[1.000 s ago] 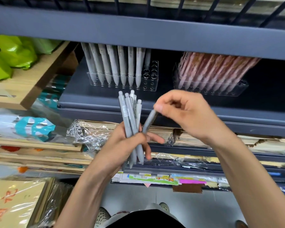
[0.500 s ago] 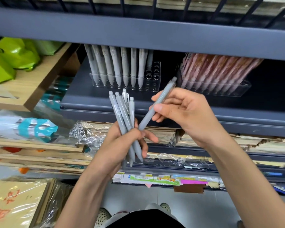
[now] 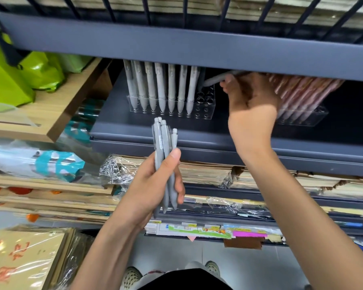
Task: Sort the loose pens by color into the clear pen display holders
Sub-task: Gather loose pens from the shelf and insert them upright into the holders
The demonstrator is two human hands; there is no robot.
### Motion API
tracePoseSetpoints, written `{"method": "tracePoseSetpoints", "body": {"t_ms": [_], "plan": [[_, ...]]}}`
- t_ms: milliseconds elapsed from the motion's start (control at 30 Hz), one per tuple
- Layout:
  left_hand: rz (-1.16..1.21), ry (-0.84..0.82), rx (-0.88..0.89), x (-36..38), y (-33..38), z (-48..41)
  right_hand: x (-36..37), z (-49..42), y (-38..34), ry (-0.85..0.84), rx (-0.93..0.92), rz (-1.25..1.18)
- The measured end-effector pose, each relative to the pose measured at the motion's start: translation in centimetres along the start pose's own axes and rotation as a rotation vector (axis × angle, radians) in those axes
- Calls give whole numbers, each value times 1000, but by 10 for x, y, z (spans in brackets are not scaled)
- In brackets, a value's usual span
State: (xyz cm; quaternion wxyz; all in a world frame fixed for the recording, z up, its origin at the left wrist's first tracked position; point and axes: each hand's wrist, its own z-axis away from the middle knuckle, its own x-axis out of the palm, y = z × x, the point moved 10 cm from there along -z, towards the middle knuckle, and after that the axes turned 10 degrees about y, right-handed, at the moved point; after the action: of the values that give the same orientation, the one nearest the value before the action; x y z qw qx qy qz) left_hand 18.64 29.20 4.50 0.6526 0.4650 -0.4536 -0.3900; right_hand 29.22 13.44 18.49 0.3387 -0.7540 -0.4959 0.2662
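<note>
Head view: one grey pen has gone from the bundle to the grey holder, not seated yet.
Half a second ago the right hand held a single grey pen next to the bundle. Now it is far in under the upper shelf edge and pinches that pen, tip angled down-left at the empty holes at the right end of the clear holder. Colour match looks right: racked grey pens fill the rest. The left hand stays near, gripping the bundle of grey pens upright, so more are still to place. Hidden: the shelf edge cuts off the racked pens' tops and the held pen's back end. The right fingers are shadowed and blurred. Can't tell if the tip touches a hole. The pink-pen holder is partly behind the right hand. Bundle count is unclear.
</note>
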Motion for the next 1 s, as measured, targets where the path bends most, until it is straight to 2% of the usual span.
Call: {"method": "tracePoseSetpoints", "body": {"t_ms": [133,200,333,467,600,667,733,800,867,1000], "plan": [[23,-39,-13,-1,-3,0,28,-15,11,-91,-70,405],[51,-68,-31,0,-5,1,39,-22,7,-116,-115,531],[57,-132,-66,3,-8,3,64,-24,7,-291,-144,641],[63,-124,-56,-2,-8,1,68,-27,8,-336,-137,649],[94,-96,-20,-4,-6,-1,45,-23,8,-220,-89,553],[91,-87,-20,-3,-6,-2,30,-11,5,-179,-42,385],[80,-90,-5,-1,-5,-3,26,13,13,-298,124,168],[70,-85,17,1,-3,-4,28,42,23,-486,302,66],[65,-92,33,3,-3,-4,28,63,27,-620,399,-9],[76,-115,29,11,-4,-3,20,74,32,-672,538,-192]]}}
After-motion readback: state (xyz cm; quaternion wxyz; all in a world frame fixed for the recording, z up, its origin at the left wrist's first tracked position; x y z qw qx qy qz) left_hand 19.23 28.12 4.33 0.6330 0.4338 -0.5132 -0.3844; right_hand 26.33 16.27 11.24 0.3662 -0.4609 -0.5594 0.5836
